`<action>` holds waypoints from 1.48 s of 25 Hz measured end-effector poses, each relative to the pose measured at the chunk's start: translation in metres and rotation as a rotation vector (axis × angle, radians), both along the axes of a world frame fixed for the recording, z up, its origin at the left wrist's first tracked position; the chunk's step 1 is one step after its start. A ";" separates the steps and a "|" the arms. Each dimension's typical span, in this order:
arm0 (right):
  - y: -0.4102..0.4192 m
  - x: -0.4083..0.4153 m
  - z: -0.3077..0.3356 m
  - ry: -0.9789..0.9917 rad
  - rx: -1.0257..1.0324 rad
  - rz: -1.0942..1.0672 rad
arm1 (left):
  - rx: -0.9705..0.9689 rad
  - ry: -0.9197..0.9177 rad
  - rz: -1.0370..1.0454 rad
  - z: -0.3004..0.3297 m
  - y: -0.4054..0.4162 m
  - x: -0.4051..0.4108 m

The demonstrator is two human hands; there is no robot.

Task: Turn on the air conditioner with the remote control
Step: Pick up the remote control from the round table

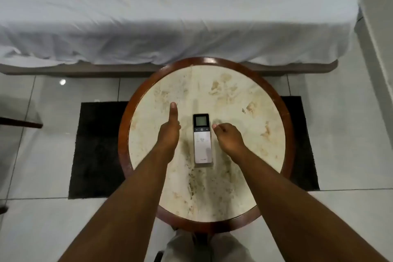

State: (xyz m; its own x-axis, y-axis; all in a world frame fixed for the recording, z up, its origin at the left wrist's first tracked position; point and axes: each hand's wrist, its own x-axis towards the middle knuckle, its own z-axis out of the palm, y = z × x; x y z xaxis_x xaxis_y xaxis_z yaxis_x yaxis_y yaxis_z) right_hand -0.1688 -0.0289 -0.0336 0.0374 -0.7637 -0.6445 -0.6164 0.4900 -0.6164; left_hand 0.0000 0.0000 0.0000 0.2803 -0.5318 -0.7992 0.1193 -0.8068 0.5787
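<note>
A slim white remote control (202, 140) with a small grey screen at its far end lies flat near the middle of a round table (234, 91) with a marble top and a dark wooden rim. My left hand (169, 132) hovers just left of the remote, fingers curled in and the thumb stretched forward, holding nothing. My right hand (228, 137) hovers just right of the remote, fingers curled down, fingertips close to the button row but apart from it. No air conditioner is in view.
A bed with a white sheet (170, 17) runs across the far side, its wooden base touching the table's far edge. A black mat (95, 151) lies under the table on pale floor tiles. A dark furniture edge (19, 122) juts in at the left.
</note>
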 end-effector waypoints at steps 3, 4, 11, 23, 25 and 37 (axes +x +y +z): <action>0.002 0.003 -0.031 -0.049 0.063 -0.109 | -0.015 0.036 0.018 -0.026 0.006 -0.010; 0.005 0.005 -0.037 -0.059 0.099 -0.141 | -0.015 0.065 0.030 -0.034 0.009 -0.012; 0.008 0.030 -0.057 -0.037 0.060 -0.213 | -0.048 0.158 0.028 -0.055 0.009 -0.027; 0.029 0.012 0.007 -0.234 0.152 -0.360 | 0.025 0.081 -0.062 0.020 0.023 -0.020; 0.028 0.001 0.033 -0.314 0.178 -0.423 | 0.018 0.000 -0.100 0.049 0.025 -0.015; 0.001 -0.060 0.262 -0.462 -0.118 -0.634 | -0.430 -0.543 -0.545 0.239 -0.017 -0.029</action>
State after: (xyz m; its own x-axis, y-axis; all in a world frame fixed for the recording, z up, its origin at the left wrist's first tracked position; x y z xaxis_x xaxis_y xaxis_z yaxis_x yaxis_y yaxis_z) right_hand -0.2291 -0.0280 0.2286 -0.1836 -0.7912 -0.5833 0.0895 0.5775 -0.8115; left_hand -0.0294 -0.0174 0.2387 0.1825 -0.9266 -0.3287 -0.5989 -0.3699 0.7103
